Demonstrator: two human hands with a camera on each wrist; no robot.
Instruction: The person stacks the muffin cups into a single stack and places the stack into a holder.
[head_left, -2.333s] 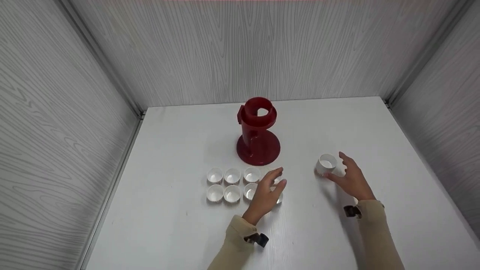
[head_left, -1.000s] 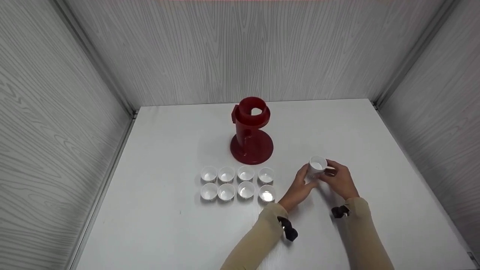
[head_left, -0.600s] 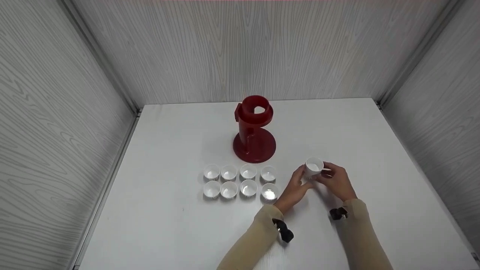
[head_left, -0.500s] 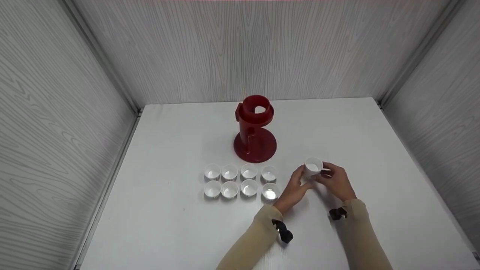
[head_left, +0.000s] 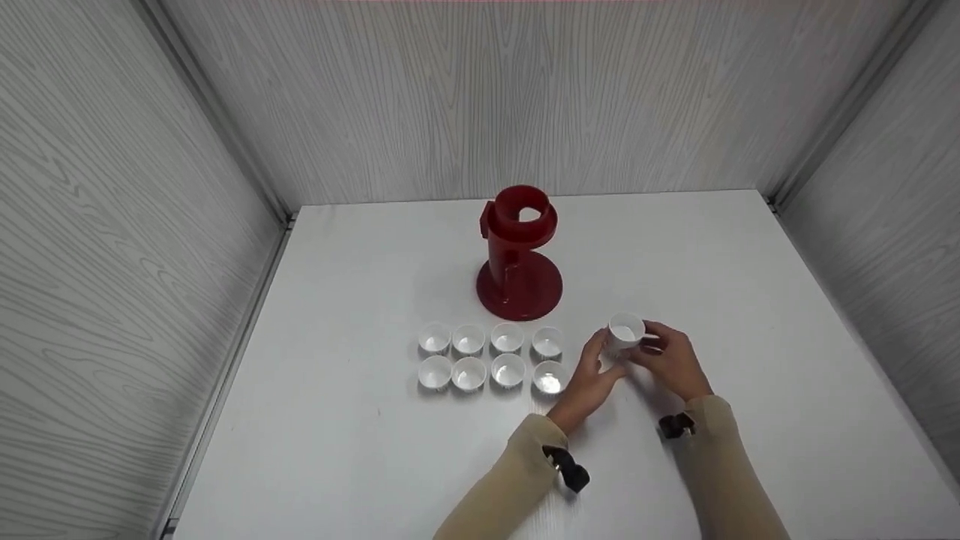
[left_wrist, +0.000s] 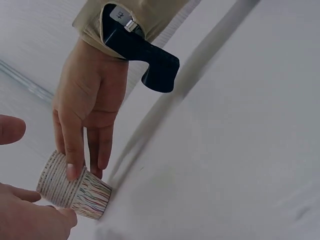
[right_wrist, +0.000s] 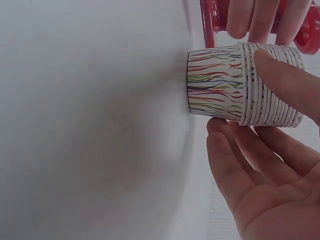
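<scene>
Both hands clamp the stack of paper cups (head_left: 625,332) on the desk (head_left: 360,450), at 4 o'clock from red dispenser (head_left: 519,255): left hand (head_left: 589,382), right hand (head_left: 671,360).

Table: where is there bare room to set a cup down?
The table is bare left of the cup rows, behind the red stand, and along the right wall. It is crowded between the rows and both hands round the cup stack.

Beige long sleeves (head_left: 517,480) end at bare hands — a black clip-like device (head_left: 570,472) at each wrist.
</scene>
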